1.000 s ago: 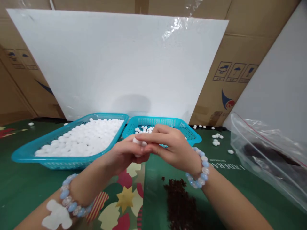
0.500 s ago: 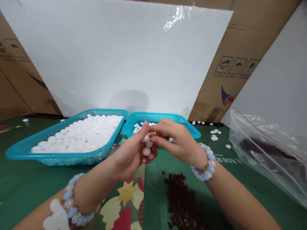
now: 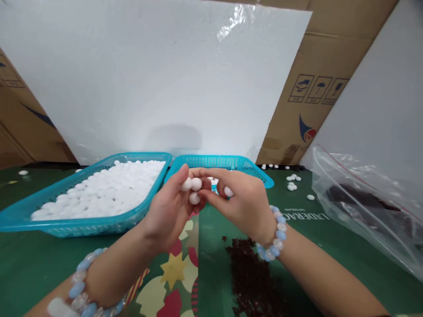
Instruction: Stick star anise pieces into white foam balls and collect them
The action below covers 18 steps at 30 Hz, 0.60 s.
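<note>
My left hand (image 3: 168, 207) is closed around a small cluster of white balls (image 3: 195, 184), held between the thumb and fingers above the table. From the right, my right hand (image 3: 243, 198) meets it, its thumb and forefinger pinched at the edge of the cluster. Whatever lies between those two fingertips is mostly hidden. A pale oval shows among the curled right fingers, and I cannot tell what it is. Below the hands, a heap of small dark brown pieces (image 3: 253, 277) lies on the green table covering (image 3: 211, 264).
A blue basket (image 3: 145, 200) full of white balls stands at left. Behind my hands is a second blue basket (image 3: 256, 169). Loose white balls (image 3: 292, 178) lie at the back right, beside a clear zip bag (image 3: 363, 198) with dark contents. A white board (image 3: 165, 79) leans behind.
Both hands appear slightly further left as the view has shifted. The balls in my left hand have turned, two now side by side and one lower. My right fingers remain at the cluster.
</note>
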Available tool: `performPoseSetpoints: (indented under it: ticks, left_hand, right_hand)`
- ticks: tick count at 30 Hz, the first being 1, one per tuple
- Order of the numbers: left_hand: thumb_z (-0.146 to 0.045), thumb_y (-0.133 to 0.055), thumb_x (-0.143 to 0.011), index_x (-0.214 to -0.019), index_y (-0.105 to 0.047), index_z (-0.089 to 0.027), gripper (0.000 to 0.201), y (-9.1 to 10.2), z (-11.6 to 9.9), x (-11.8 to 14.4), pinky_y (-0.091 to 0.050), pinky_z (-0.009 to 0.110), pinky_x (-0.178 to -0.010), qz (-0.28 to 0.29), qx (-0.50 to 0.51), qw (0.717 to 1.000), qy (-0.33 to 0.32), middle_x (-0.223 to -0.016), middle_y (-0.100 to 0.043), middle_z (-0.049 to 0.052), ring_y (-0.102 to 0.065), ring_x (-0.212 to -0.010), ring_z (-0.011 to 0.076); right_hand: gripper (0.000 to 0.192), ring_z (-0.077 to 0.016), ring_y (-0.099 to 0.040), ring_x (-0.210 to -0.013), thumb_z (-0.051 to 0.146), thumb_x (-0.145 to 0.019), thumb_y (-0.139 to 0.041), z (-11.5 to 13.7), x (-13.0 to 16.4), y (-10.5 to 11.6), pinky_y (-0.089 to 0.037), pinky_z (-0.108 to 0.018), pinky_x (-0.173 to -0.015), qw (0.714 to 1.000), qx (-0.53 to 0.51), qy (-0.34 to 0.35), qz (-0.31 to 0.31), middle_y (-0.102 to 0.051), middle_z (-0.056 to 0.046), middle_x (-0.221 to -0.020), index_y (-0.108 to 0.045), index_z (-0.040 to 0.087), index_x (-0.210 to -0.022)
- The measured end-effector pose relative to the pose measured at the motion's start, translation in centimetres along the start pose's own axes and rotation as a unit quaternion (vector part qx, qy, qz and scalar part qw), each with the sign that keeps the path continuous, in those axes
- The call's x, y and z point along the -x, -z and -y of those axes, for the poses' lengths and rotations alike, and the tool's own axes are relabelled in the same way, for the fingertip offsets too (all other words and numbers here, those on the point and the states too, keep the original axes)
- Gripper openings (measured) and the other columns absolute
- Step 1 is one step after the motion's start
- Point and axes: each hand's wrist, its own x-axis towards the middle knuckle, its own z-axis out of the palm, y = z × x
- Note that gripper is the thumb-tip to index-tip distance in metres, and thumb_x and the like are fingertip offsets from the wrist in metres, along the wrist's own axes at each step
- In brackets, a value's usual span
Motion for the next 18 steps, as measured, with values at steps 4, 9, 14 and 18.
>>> performPoseSetpoints:
  ticks: [4, 9, 14, 18]
  left_hand:
    - [-0.035, -0.051, -0.053, -0.057, -0.053, -0.016, 0.02, -0.03, -0.04, 0.24, -0.031, 0.016, -0.044, -0.001, -0.004, 1.0, -0.001, -0.048, -0.044, -0.005, -0.035, -0.042, 0.0033]
    - [-0.036, -0.048, -0.056, -0.069, -0.058, -0.017, 0.025, -0.04, 0.02, 0.49, -0.035, 0.018, -0.05, -0.025, -0.01, 1.0, -0.002, -0.054, -0.051, -0.001, -0.044, -0.049, 0.0064]
    - [-0.033, -0.043, -0.06, -0.068, -0.058, -0.015, 0.024, -0.11, -0.03, 0.32, -0.032, 0.017, -0.042, -0.071, -0.008, 0.997, -0.025, -0.049, -0.047, -0.002, -0.039, -0.042, 0.005]
    - [-0.033, -0.044, -0.06, -0.068, -0.056, -0.016, 0.023, -0.03, -0.1, 0.05, -0.031, 0.017, -0.04, -0.073, -0.013, 0.997, -0.012, -0.049, -0.045, -0.002, -0.039, -0.042, 0.0055]
  right_hand:
    - [0.012, -0.0079, -0.043, -0.037, 0.02, -0.062, -0.053, 0.08, 0.2, -0.2, -0.033, -0.018, -0.037, 1.0, 0.023, 0.013, -0.013, -0.052, 0.003, -0.044, -0.06, 0.013, -0.068]
    - [0.017, -0.0086, -0.045, -0.039, 0.022, -0.068, -0.045, 0.07, 0.14, -0.14, -0.033, -0.019, -0.039, 0.999, 0.011, 0.025, 0.042, -0.055, 0.0, -0.047, -0.059, 0.013, -0.064]
    - [0.012, -0.0045, -0.042, -0.038, 0.015, -0.065, -0.044, -0.52, -0.35, 0.11, -0.032, -0.015, -0.038, 0.988, -0.106, -0.063, 0.088, -0.051, 0.004, -0.045, -0.057, 0.015, -0.065]
    - [0.012, -0.0034, -0.036, -0.035, 0.021, -0.064, -0.049, -0.73, -0.42, 0.06, -0.028, -0.014, -0.036, 0.977, -0.141, -0.09, 0.136, -0.043, 0.007, -0.04, -0.056, 0.015, -0.071]
